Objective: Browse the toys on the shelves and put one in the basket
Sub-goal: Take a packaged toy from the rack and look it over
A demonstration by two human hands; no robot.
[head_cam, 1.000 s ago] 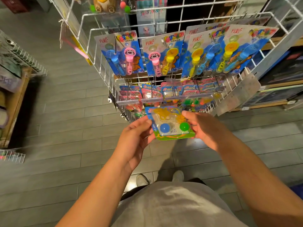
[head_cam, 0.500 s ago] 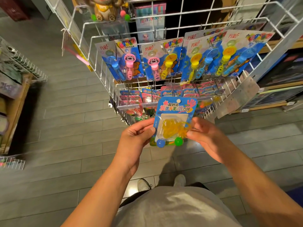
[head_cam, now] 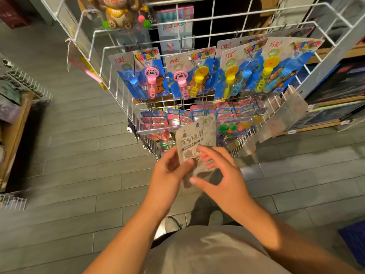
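Observation:
I hold a toy card (head_cam: pixel 194 135) upright in front of the lower rack, its grey printed back toward me. My left hand (head_cam: pixel 169 171) pinches its left edge, thumb on the grey face. My right hand (head_cam: pixel 223 175) holds it from the right, curled fingers and thumb lying across the lower half and hiding it. A blue mesh corner (head_cam: pixel 353 242), maybe the basket, shows at the lower right edge.
A white wire rack (head_cam: pixel 136 107) stands straight ahead. Bubble wand cards (head_cam: pixel 142 76) hang on its upper row, small toy cards (head_cam: pixel 154 119) on the lower hooks, and a plush bear (head_cam: pixel 118 14) sits on top. A wooden shelf (head_cam: pixel 17 123) is at left, with grey tiled floor between.
The card was tipped up from lying flat, then turned over, so its grey back faces me instead of the coloured front. Both hands shifted their hold and the right hand moved over it.

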